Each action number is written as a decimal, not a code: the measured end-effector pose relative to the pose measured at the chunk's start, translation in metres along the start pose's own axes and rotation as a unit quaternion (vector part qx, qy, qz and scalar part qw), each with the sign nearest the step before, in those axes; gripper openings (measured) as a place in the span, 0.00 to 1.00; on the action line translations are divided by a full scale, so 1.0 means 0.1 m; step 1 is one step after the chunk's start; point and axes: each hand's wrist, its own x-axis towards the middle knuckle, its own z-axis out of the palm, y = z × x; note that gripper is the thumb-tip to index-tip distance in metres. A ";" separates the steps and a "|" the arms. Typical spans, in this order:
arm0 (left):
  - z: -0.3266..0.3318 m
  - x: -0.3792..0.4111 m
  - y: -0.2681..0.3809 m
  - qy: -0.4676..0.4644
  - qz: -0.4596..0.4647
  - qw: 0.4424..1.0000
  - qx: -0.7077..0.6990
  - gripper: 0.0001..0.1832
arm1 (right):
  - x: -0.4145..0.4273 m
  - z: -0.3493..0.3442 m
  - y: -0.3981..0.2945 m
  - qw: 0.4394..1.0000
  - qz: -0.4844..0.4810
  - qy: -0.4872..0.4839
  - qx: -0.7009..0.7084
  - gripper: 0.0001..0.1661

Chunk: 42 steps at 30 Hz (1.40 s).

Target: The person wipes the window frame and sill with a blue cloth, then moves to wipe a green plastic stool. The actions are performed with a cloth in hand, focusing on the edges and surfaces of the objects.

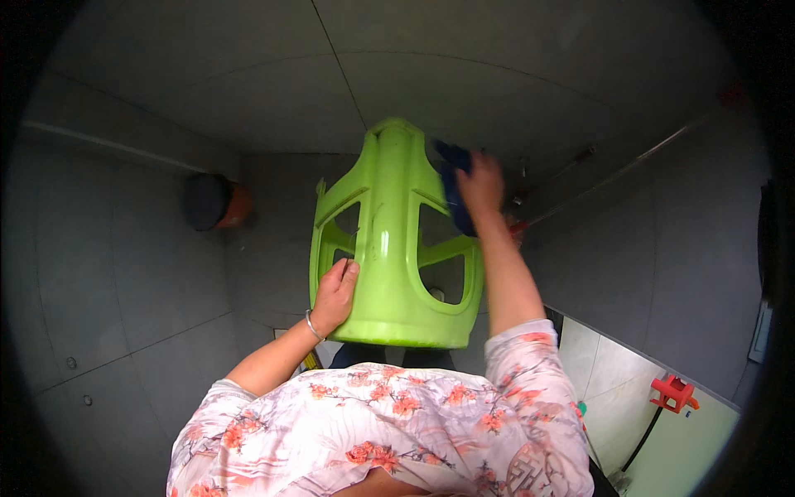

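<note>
A light green plastic stool [388, 267] is tipped on its side in front of my body, its legs pointing away from me. My left hand [336, 292] grips the stool's side frame at an opening near the seat end, thumb on top. On the other side, my right hand [483, 186] holds a dark blue cloth [454, 186] against or just beside the stool's right leg. That hand is blurred, and I cannot tell whether the cloth touches the plastic. Thin dark marks show on the stool's middle leg.
A dark-lidded orange bin [214, 202] stands in the left corner. Grey tiled walls [124, 248] close in around me. Along the right wall leans a long metal pole [608, 177] with a red end. Lower right, a red plastic holder [672, 394] sits on a black rod.
</note>
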 end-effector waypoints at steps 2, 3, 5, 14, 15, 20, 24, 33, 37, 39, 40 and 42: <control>0.05 0.01 0.08 -0.001 0.022 1.000 0.007 0.12 | -0.17 -0.12 0.72 0.997 0.038 0.042 0.055 0.27; 0.03 0.08 0.09 -0.015 0.035 0.999 0.021 0.12 | -0.22 -0.23 0.86 0.969 0.153 0.040 0.191 0.25; 0.01 0.13 0.10 -0.030 0.059 0.996 0.060 0.11 | -0.32 -0.47 0.70 0.943 0.182 0.086 0.266 0.26; 0.22 0.37 0.50 -0.038 0.095 0.986 0.130 0.12 | -0.79 -1.22 -0.57 0.947 -0.257 -0.018 0.191 0.24; 0.23 0.35 0.53 -0.023 0.100 0.985 0.139 0.12 | -0.97 -1.28 -0.50 0.939 -0.265 -0.081 0.202 0.24; 0.24 0.37 0.57 -0.009 0.088 0.989 0.115 0.12 | -1.36 -1.33 -0.08 0.939 -0.161 -0.119 0.281 0.23; 0.37 0.23 0.76 -0.060 0.147 0.968 0.196 0.10 | -0.47 -1.70 -0.42 0.966 -0.164 0.085 0.178 0.23; 0.56 0.27 0.68 -0.047 0.147 0.973 0.173 0.12 | -1.22 -1.62 -0.63 0.921 -0.229 -0.284 0.134 0.17; 0.70 0.24 0.62 -0.076 0.156 0.968 0.183 0.12 | -1.51 -1.59 -0.57 0.957 -0.145 -0.223 0.114 0.18; 0.83 0.15 0.61 -0.089 0.157 0.960 0.216 0.10 | -1.25 -1.52 -0.40 0.977 -0.080 -0.198 0.024 0.19; 0.84 0.12 0.69 -0.115 0.150 0.955 0.230 0.09 | -1.09 -1.44 -0.28 0.988 -0.056 -0.144 0.018 0.19; 0.90 0.09 0.82 -0.149 0.149 0.946 0.245 0.08 | -0.73 -1.39 0.03 0.996 -0.010 -0.085 0.000 0.18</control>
